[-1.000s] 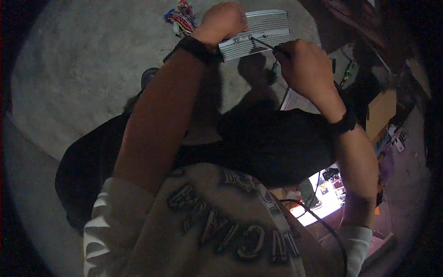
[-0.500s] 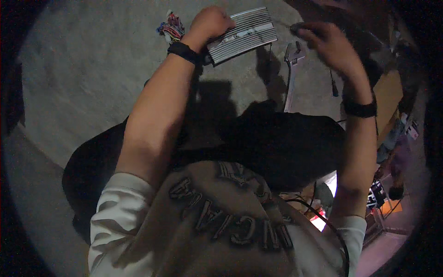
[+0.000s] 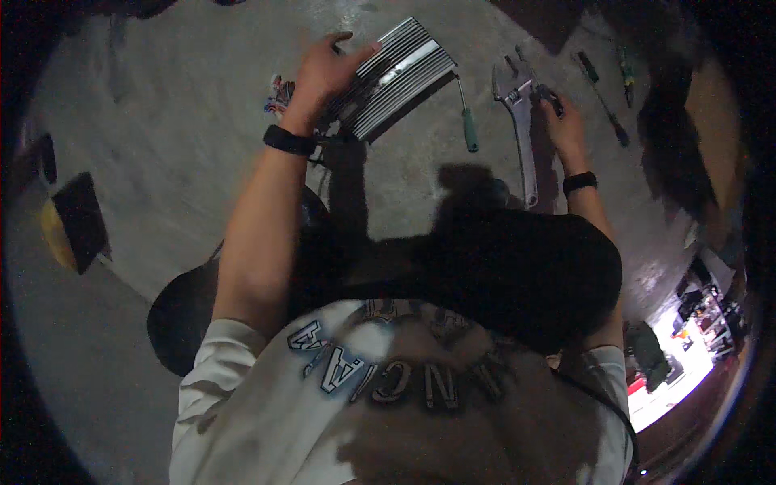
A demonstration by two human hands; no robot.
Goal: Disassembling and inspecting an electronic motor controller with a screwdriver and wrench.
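A silver ribbed metal box, shaped like a finned amplifier case, lies tilted on the concrete floor. At its upper left edge is my left hand, fingers spread, one digit reaching over the ribs. A bundle of coloured wires shows beside that wrist, partly hidden. On the right, my right hand is closed around a small dark tool with what looks like a thin shaft; its exact kind is unclear. Just left of this hand lies a large adjustable wrench.
A green-handled screwdriver lies below the box's right corner. Farther right are a dark screwdriver-like tool and a yellow-green handled tool. Cardboard stands at the right edge; a dark flat piece is at far left.
The view has shifted. The box is turned more steeply, and my left hand has loosened with its fingers spread. My right hand has come down beside the wrench. The green-handled screwdriver now shows.
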